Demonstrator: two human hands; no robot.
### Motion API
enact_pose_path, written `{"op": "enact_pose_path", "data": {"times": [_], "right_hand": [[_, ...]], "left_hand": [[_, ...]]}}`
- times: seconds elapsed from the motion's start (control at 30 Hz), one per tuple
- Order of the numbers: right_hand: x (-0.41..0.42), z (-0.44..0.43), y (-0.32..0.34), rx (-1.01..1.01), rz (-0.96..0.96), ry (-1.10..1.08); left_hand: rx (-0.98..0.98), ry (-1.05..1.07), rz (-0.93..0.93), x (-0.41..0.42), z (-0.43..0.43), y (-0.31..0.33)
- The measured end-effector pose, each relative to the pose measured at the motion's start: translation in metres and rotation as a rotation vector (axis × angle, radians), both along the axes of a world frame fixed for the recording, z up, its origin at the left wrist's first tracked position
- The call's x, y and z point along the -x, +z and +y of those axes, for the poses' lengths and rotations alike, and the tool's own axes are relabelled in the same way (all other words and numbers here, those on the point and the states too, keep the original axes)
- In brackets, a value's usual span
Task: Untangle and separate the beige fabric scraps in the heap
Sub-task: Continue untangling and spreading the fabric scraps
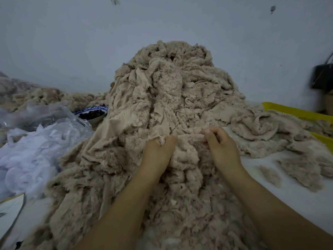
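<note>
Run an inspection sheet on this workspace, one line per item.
Surface: white tabletop, mostly covered.
Job's things: beige fabric heap piled high at centre; loose scraps at right.
Clutter: plastic bag of white scraps, bowl with dark contents, yellow tray.
Hands: left hand grips a fold of the heap; right hand curled on it, grip unclear.
Cables: thin dark lines above black object; cord or strap, cannot tell.
Surroundings: pale wall, few marks.

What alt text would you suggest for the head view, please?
A person's left hand grips a fold in a tall heap of beige fabric scraps; the right hand curls beside it. White scraps lie left, a yellow tray right.
</note>
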State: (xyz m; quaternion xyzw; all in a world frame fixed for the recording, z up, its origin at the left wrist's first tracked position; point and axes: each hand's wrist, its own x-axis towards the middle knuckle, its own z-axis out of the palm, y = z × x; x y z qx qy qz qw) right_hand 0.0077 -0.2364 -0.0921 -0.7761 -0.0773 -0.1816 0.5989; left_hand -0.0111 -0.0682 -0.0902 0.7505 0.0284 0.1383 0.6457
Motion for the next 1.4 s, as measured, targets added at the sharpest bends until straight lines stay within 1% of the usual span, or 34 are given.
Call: {"op": "enact_pose_path", "data": {"times": [0.07,0.13,0.17,0.2,0.27,0.3,0.37,0.4,0.47,0.5,0.53,0.57,0.6,0.7,0.77,0.8,0.87,0.93,0.97,1.13,1.23,1.33,1.4], "right_hand": [[0.008,0.007,0.002,0.035,-0.041,0.157],[0.015,0.020,0.001,0.155,-0.056,0.294],[0.017,0.026,0.001,0.225,-0.069,0.329],[0.017,0.030,0.000,0.248,-0.092,0.340],[0.016,0.031,0.000,0.191,-0.148,0.293],[0.016,0.029,0.000,0.129,-0.142,0.259],[0.013,0.024,-0.002,0.015,-0.097,0.179],[0.010,0.021,-0.003,-0.012,-0.077,0.110],[0.001,0.013,-0.004,-0.143,-0.004,-0.048],[-0.004,0.006,-0.002,-0.240,0.038,-0.108],[-0.008,-0.003,-0.002,-0.286,0.078,-0.150],[-0.011,-0.009,-0.001,-0.289,0.122,-0.159],[-0.012,-0.014,-0.003,-0.250,0.177,-0.142],[-0.007,-0.008,-0.006,-0.008,0.306,-0.018],[0.003,0.003,-0.002,0.054,0.247,0.080],[0.008,0.008,-0.001,0.061,0.179,0.135],[0.014,0.017,0.000,0.116,0.080,0.214],[0.017,0.022,0.001,0.188,0.062,0.209],[0.016,0.023,-0.001,0.182,0.053,0.199],[0.005,0.018,-0.004,0.011,0.085,0.131],[0.006,0.019,-0.006,-0.076,0.130,0.157],[0.007,0.018,-0.001,-0.155,0.188,0.101],[0.009,0.017,0.003,-0.225,0.196,0.108]], "left_hand": [[-0.172,-0.064,-0.035,0.001,-0.003,-0.002],[-0.396,-0.137,-0.029,0.002,-0.011,-0.001],[-0.483,-0.141,-0.030,0.005,-0.014,0.003],[-0.561,-0.147,-0.056,0.005,-0.015,0.001],[-0.525,-0.170,-0.050,0.009,-0.015,0.001],[-0.507,-0.190,-0.042,0.011,-0.014,0.000],[-0.435,-0.188,-0.105,0.006,-0.014,-0.005],[-0.437,-0.207,-0.104,0.006,-0.014,-0.005],[-0.453,-0.242,-0.076,0.008,-0.014,-0.003],[-0.429,-0.248,-0.047,0.009,-0.013,-0.002],[-0.360,-0.242,-0.008,0.010,-0.011,-0.001],[-0.259,-0.226,0.021,0.011,-0.009,0.000],[-0.145,-0.194,0.035,0.012,-0.007,0.002],[0.206,-0.135,0.068,0.011,-0.003,0.010],[0.330,-0.141,0.067,0.009,-0.002,0.012],[0.353,-0.137,0.058,0.010,-0.003,0.013],[0.306,-0.143,0.020,0.012,-0.003,0.012],[0.249,-0.169,-0.028,0.014,-0.005,0.012],[0.239,-0.197,-0.047,0.015,-0.006,0.012],[0.219,-0.420,-0.062,0.017,-0.010,0.011],[0.221,-0.426,-0.046,0.013,-0.010,0.007],[0.278,-0.416,-0.032,0.012,-0.007,0.007],[0.293,-0.402,-0.015,0.012,-0.006,0.008]]}}
